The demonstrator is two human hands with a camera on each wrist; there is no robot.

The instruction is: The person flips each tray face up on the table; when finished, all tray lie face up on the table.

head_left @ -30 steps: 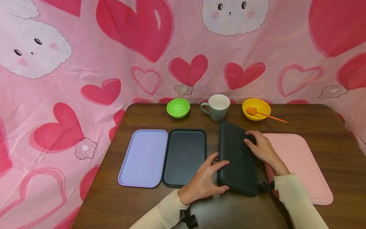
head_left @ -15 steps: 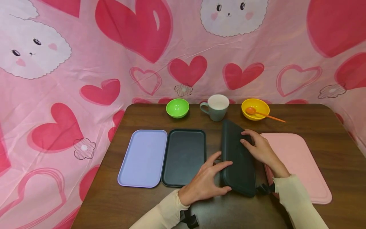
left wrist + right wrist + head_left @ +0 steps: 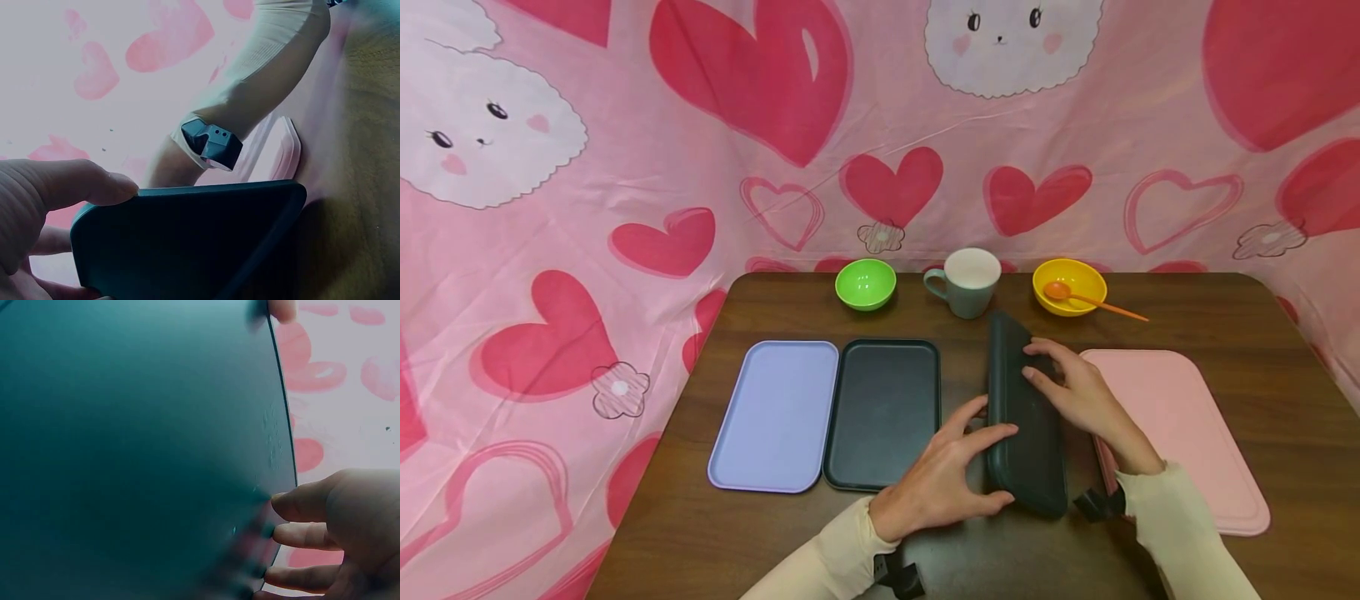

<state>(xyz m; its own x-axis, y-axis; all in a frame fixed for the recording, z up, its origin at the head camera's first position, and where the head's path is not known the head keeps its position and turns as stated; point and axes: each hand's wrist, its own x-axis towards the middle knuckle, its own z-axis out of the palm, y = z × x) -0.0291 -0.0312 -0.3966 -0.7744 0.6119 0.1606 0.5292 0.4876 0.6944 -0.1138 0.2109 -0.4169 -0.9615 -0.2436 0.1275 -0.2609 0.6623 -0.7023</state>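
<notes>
Dark tray [image 3: 1032,433] tipped up steeply between both hands

Pinching the nine o'clock edge of the dark tray with the left hand [image 3: 936,479], fingers well spread: one fingertip on the broad face, another tucked behind the edge, thumb near the corner toward seven o'clock. Touching the same face toward twelve o'clock with the right hand [image 3: 1078,396], thumb and fingers slightly parted, tips on the surface rather than wrapped round; cannot tell how hard pressed.

Around both wrists, black straps [image 3: 1099,504], next to cream sleeves [image 3: 1180,533].

Directions from the tipped-up tray: at nine o'clock, lying flat, a second dark tray [image 3: 883,412]; farther out the same way, just beside that one, a lilac tray [image 3: 778,417]. At three o'clock, a flat pink board [image 3: 1180,425], partly covered by the right forearm.

Toward the far side, at ten o'clock, a green bowl [image 3: 866,285]; at eleven, a grey-green mug [image 3: 972,298], white inside, handle pointing to nine. Toward one o'clock, a yellow bowl [image 3: 1086,287] with an orange spoon [image 3: 1093,302] in it, handle over the rim toward four.

Beneath everything, a brown wooden table [image 3: 647,533]; beyond its far edge, a pink cloth [image 3: 700,125] printed with red hearts.
</notes>
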